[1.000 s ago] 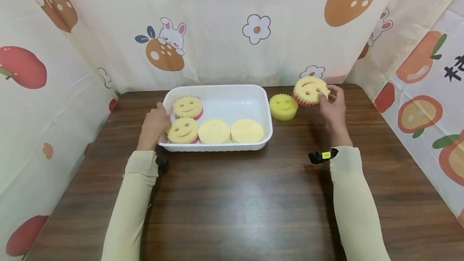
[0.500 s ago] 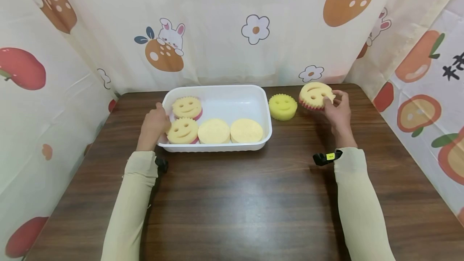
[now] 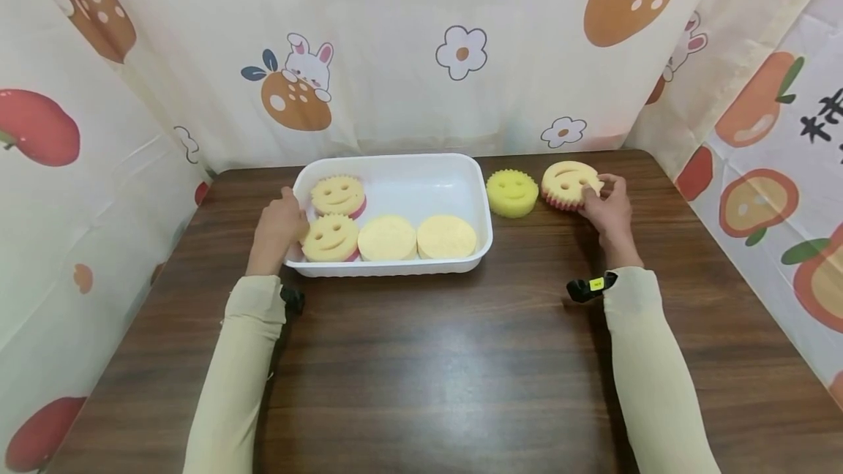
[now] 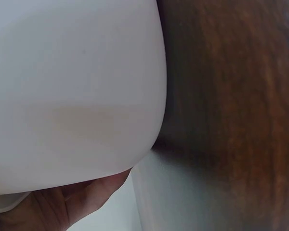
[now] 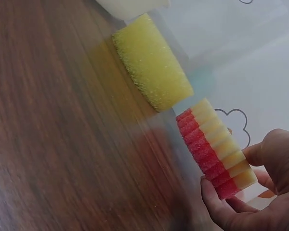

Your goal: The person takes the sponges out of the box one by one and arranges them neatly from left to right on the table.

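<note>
My left hand [image 3: 278, 229] grips the left rim of a white plastic tray [image 3: 421, 183]; in the left wrist view the tray wall [image 4: 77, 86] fills much of the picture, with fingers [image 4: 94, 196] at its edge. On the right, my right hand [image 3: 611, 216] pinches a scalloped smiley sponge [image 3: 568, 180], its face upside down in the head view. The right wrist view shows this sponge [image 5: 213, 147] cream above and pink below, tilted, low over the table. Just left of it sits a yellow smiley sponge [image 3: 512, 194] beside the tray's right wall.
Inside the tray, two smiley sponges, one at the back [image 3: 338, 194] and one in front [image 3: 329, 238], lie on the left. Two plain round cream sponges [image 3: 387, 238] line the front. A printed curtain [image 3: 388, 57] stands behind the dark wooden table [image 3: 435, 357].
My right hand first moved right with the smiley sponge, then lowered it toward the table and slightly back left, close to the yellow one. The left hand and tray stay put.
</note>
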The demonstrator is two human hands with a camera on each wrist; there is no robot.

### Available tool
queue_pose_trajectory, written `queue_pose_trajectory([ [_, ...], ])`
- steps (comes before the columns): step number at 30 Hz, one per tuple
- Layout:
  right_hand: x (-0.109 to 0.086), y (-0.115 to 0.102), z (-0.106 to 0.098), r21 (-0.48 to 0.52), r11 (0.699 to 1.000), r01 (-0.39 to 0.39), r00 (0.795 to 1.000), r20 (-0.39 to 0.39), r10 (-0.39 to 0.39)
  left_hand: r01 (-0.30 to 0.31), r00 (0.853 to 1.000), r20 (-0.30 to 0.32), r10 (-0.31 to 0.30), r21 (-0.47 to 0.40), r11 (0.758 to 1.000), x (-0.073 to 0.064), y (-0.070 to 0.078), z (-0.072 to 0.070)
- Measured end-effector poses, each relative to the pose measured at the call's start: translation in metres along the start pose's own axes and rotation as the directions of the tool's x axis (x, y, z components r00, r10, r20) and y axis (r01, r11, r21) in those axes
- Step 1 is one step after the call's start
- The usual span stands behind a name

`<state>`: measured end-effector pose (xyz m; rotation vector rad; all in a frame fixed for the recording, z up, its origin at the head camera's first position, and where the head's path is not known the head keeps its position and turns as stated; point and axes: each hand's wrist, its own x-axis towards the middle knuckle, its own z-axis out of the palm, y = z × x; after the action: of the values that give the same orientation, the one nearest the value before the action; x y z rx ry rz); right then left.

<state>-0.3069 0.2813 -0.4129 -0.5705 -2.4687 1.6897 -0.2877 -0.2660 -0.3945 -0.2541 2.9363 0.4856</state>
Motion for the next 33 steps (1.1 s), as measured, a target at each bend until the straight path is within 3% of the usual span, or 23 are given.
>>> queue_pose_trajectory([
  [11,-0.0009,0.0032,0.0007,-0.079,0.997,0.002,0.999,0.036,0.001,0.002,1.000,-0.020,-0.002,0.000,1.000,0.0023,-0.0012,0.0026],
  [18,-0.0037,0.0013,-0.0001,-0.220,0.975,0.002,1.000,0.024,0.004,-0.004,0.999,-0.032,0.005,0.013,1.000,0.0010,0.0001,0.0021],
  [25,-0.0045,-0.0016,0.0020,-0.284,0.959,0.002,1.000,-0.009,-0.005,0.012,1.000,-0.015,-0.012,-0.002,1.000,-0.0008,0.0015,0.0006],
  [33,-0.0079,-0.0015,0.0014,-0.322,0.947,0.004,1.000,0.011,-0.001,0.044,0.999,0.026,-0.044,-0.017,0.999,-0.0014,0.0025,-0.0003],
])
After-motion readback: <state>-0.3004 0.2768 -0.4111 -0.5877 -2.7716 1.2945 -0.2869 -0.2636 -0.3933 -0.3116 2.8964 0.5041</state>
